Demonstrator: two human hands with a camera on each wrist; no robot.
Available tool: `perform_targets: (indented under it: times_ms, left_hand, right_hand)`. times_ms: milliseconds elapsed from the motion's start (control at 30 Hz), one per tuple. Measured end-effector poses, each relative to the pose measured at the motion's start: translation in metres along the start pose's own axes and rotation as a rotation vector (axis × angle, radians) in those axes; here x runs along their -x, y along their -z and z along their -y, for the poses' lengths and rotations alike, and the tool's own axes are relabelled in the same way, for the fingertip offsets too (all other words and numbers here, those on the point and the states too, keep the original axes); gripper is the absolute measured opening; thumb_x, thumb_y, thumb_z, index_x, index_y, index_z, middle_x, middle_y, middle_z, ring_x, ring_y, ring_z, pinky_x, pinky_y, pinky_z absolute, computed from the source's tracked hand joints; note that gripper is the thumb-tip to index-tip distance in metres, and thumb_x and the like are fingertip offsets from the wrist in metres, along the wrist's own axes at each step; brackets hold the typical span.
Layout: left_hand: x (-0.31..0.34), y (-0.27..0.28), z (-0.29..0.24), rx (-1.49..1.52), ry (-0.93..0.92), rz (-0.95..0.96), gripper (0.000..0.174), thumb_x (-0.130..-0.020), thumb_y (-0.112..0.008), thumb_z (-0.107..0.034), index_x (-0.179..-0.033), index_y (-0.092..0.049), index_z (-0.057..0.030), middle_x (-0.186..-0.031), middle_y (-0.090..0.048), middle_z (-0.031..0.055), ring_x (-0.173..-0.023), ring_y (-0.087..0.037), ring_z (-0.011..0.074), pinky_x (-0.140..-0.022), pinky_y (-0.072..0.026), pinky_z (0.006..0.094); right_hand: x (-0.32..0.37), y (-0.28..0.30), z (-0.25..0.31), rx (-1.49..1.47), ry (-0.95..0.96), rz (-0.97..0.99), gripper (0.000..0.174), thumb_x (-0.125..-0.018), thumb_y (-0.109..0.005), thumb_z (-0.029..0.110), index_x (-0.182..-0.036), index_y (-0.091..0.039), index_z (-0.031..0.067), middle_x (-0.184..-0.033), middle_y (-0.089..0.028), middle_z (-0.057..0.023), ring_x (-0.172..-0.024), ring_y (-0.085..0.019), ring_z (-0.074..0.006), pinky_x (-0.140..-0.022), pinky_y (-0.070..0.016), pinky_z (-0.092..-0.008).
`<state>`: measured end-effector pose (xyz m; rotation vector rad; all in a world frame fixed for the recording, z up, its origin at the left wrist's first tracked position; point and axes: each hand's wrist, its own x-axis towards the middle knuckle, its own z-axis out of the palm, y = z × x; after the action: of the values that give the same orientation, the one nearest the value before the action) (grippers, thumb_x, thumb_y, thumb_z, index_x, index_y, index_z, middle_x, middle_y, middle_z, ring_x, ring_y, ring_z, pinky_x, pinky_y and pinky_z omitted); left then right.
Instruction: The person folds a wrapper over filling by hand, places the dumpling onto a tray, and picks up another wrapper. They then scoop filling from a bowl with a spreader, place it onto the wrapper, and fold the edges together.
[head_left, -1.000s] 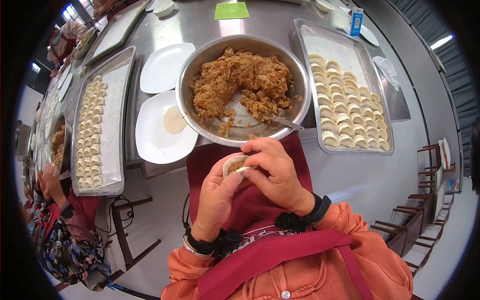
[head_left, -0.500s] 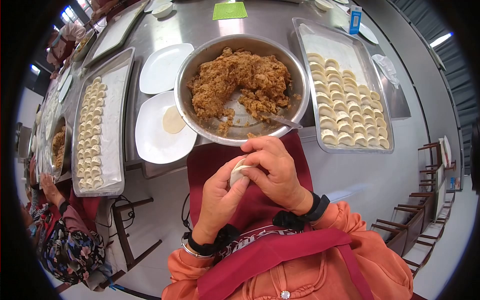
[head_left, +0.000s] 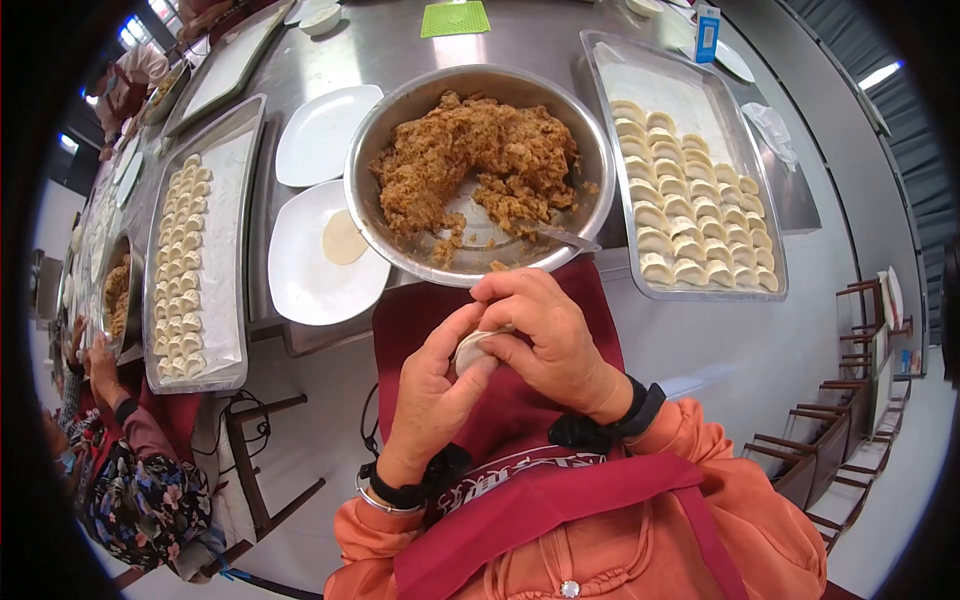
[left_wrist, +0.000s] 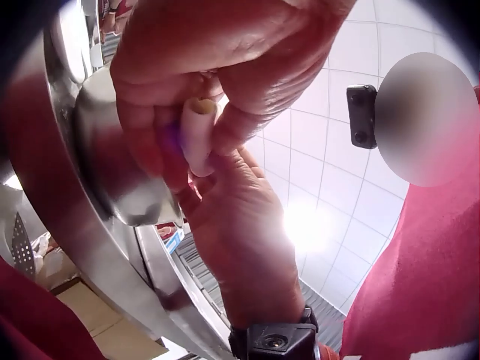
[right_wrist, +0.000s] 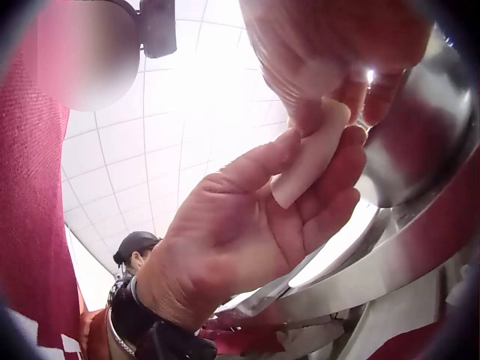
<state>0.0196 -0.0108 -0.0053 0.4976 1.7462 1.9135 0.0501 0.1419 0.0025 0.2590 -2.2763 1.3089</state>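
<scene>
Both hands meet over the apron, just below the near rim of the metal bowl (head_left: 440,276). The left hand (head_left: 432,385) grips one side of a pale dough wrapper (head_left: 470,352), which is folded over. The right hand (head_left: 545,345) pinches its other side between thumb and fingers. In the left wrist view the folded dough (left_wrist: 199,142) has a rounded opening at one end. The right wrist view shows the dough (right_wrist: 311,161) lying along the fingers. Brown filling (head_left: 470,150) lies in the bowl with a spoon (head_left: 568,238).
Left of the bowl are two white plates, the nearer (head_left: 300,285) with a flat wrapper (head_left: 344,238) on it. Trays of dumplings stand at the left (head_left: 245,300) and right (head_left: 705,294). Another person's hand (head_left: 102,372) shows at far left, and a blue-white carton (head_left: 706,35) at back right.
The wrapper was open with filling showing and is now folded over it. Both hands have shifted slightly. At far left, the other person's hands have moved beside the other bowl.
</scene>
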Motion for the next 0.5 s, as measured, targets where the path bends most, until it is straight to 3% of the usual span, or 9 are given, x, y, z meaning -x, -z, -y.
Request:
perform_targets:
  times_ms: [133,333,500]
  left_hand:
    - [-0.001,0.003,-0.001,-0.295,-0.038,0.022,0.04,-0.076,-0.059,0.002,-0.116,-0.052,-0.0002,-0.103,-0.06,0.01,-0.091,-0.058,0.0143,-0.078,-0.046,0.0245]
    - [-0.001,-0.001,0.0,-0.162,-0.1,-0.138,0.035,-0.077,-0.06,0.001,-0.112,-0.054,-0.0006,-0.101,-0.061,0.0094,-0.09,-0.058,0.0143,-0.078,-0.0466,0.0251]
    - [0.0,-0.002,-0.003,-0.034,-0.076,-0.148,0.034,-0.081,-0.059,0.0,-0.114,-0.052,-0.0004,-0.104,-0.059,0.0074,-0.093,-0.056,0.0117,-0.079,-0.0462,0.0235]
  right_hand:
    - [0.001,0.0,0.0,0.009,0.028,0.0,0.021,-0.063,-0.067,0.002,-0.081,-0.056,0.0041,-0.095,-0.057,-0.0096,-0.088,-0.054,-0.0297,-0.074,-0.0455,-0.0364]
    - [0.006,-0.001,0.005,-0.008,-0.089,-0.076,0.03,-0.064,-0.069,0.006,-0.091,-0.057,0.0036,-0.097,-0.058,-0.011,-0.09,-0.055,-0.0306,-0.075,-0.046,-0.0367]
    - [0.012,-0.002,0.004,-0.032,-0.207,-0.06,0.032,-0.066,-0.071,0.009,-0.094,-0.057,0.003,-0.094,-0.059,-0.0115,-0.087,-0.056,-0.0305,-0.074,-0.0466,-0.0356]
